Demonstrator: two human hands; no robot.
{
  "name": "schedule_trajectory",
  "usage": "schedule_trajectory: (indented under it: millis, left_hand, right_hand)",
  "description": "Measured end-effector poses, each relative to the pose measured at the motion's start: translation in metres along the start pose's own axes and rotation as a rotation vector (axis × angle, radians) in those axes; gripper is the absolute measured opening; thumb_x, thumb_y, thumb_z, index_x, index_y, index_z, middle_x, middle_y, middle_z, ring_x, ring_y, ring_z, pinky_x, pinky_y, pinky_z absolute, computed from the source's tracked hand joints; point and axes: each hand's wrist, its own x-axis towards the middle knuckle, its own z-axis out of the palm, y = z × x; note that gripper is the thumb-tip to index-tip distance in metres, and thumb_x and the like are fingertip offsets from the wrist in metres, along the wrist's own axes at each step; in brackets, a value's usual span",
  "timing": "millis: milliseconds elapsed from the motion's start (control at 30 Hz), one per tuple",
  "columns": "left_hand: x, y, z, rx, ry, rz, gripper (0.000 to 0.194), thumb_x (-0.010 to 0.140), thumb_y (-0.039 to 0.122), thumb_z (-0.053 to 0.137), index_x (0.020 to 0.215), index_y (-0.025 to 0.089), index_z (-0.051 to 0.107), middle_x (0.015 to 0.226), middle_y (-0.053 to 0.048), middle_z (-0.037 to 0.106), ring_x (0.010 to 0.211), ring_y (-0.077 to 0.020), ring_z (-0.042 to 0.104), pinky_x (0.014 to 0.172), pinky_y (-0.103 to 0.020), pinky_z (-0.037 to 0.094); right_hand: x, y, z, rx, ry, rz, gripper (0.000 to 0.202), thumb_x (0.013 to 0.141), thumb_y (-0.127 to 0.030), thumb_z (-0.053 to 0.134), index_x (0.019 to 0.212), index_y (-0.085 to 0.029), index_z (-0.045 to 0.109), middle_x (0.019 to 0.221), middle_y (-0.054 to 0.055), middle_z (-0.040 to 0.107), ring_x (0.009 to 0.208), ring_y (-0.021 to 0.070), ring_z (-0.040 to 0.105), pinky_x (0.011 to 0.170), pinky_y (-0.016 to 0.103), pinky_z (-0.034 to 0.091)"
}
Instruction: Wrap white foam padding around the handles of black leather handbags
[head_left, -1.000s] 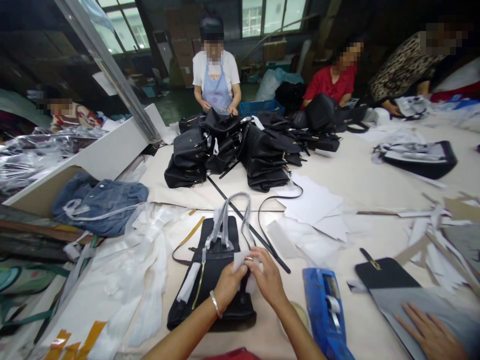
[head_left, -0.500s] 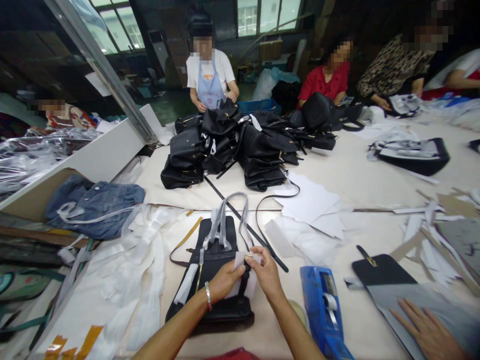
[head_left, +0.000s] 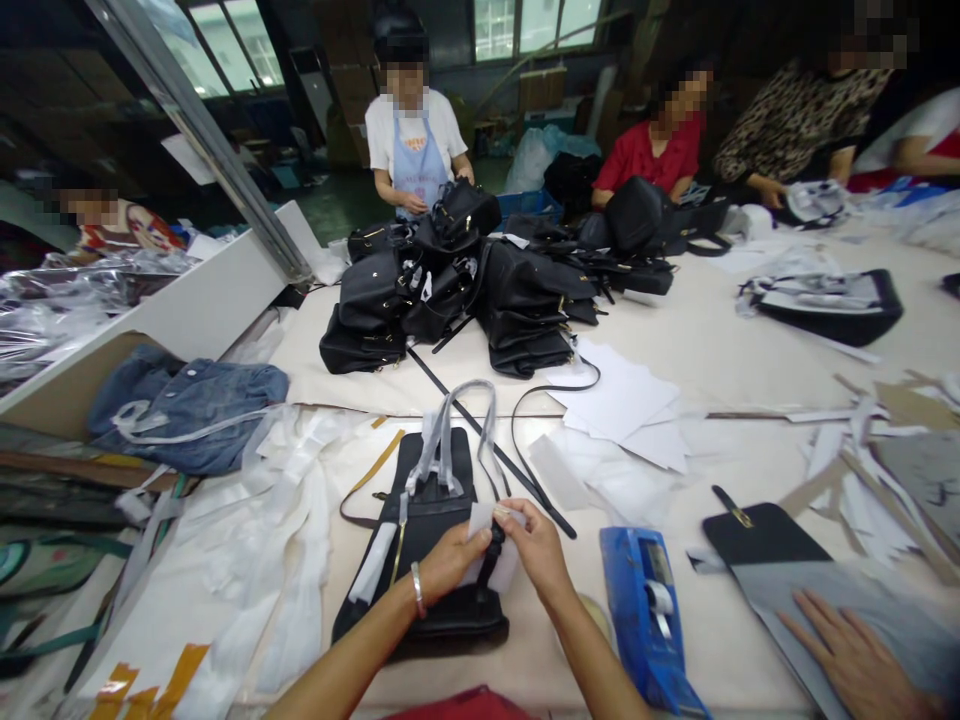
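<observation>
A black backpack (head_left: 442,622) lies on the table in front of me, a gold zipper down its face and its looped handles (head_left: 442,450) wrapped in clear plastic. At its right side, a thin white wrapping sheet (head_left: 508,572) lies around a black strap (head_left: 491,562). My left hand (head_left: 454,558) is closed, its thumb and fingers pinching the sheet by the strap. Opposite it, my right hand (head_left: 534,540) pinches the upper end of the strap and sheet; the exact spot under the fingertips is hidden.
A blue tape dispenser (head_left: 645,610) stands to the right. Beyond it, a co-worker's hand (head_left: 855,640) rests on a grey sheet over a black panel. Stacked black bags (head_left: 525,300) fill the far table, near white papers (head_left: 630,410). A denim bag (head_left: 187,400) lies left.
My right fingers have shifted slightly at the strap's upper end, covering the gold piece that showed before. Across the table, a person has moved a black bag on the pile.
</observation>
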Motion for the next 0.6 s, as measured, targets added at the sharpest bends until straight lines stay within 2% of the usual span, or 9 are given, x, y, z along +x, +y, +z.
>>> schedule_trajectory:
  millis: [133, 267, 400, 600]
  left_hand:
    - [-0.004, -0.006, 0.011, -0.12, 0.024, 0.015, 0.046, 0.078, 0.042, 0.06, 0.114, 0.014, 0.062, 0.099, -0.008, 0.067, 0.09, -0.0223, 0.059, 0.087, -0.033, 0.041]
    - [-0.003, -0.01, 0.014, 0.018, 0.112, 0.059, 0.038, 0.077, 0.04, 0.061, 0.105, 0.014, 0.067, 0.091, -0.005, 0.069, 0.083, -0.0217, 0.058, 0.08, -0.03, 0.043]
    - [0.0, -0.011, 0.011, 0.148, 0.131, 0.154, 0.031, 0.078, 0.034, 0.061, 0.102, 0.017, 0.068, 0.091, -0.003, 0.069, 0.088, -0.0227, 0.058, 0.085, -0.031, 0.041]
    - [-0.002, -0.012, 0.013, -0.013, 0.113, 0.063, 0.04, 0.075, 0.036, 0.064, 0.109, 0.016, 0.066, 0.096, -0.006, 0.069, 0.089, -0.0243, 0.059, 0.086, -0.035, 0.042]
  right_hand:
    - [0.001, -0.003, -0.001, 0.138, -0.032, 0.042, 0.034, 0.072, -0.047, 0.065, 0.087, -0.017, 0.065, 0.081, 0.004, 0.068, 0.072, 0.0186, 0.059, 0.066, 0.028, 0.045]
    - [0.004, -0.005, -0.005, 0.265, -0.076, 0.142, 0.035, 0.064, -0.044, 0.072, 0.084, -0.016, 0.064, 0.076, 0.004, 0.067, 0.068, 0.0173, 0.059, 0.061, 0.026, 0.045]
    - [0.008, -0.003, -0.009, 0.301, -0.107, 0.172, 0.033, 0.062, -0.039, 0.074, 0.083, -0.015, 0.064, 0.075, 0.004, 0.067, 0.07, 0.017, 0.06, 0.063, 0.026, 0.045]
    - [0.006, 0.002, -0.007, 0.276, -0.052, 0.143, 0.038, 0.062, -0.043, 0.073, 0.086, -0.015, 0.064, 0.078, 0.005, 0.068, 0.068, 0.0183, 0.061, 0.062, 0.029, 0.046]
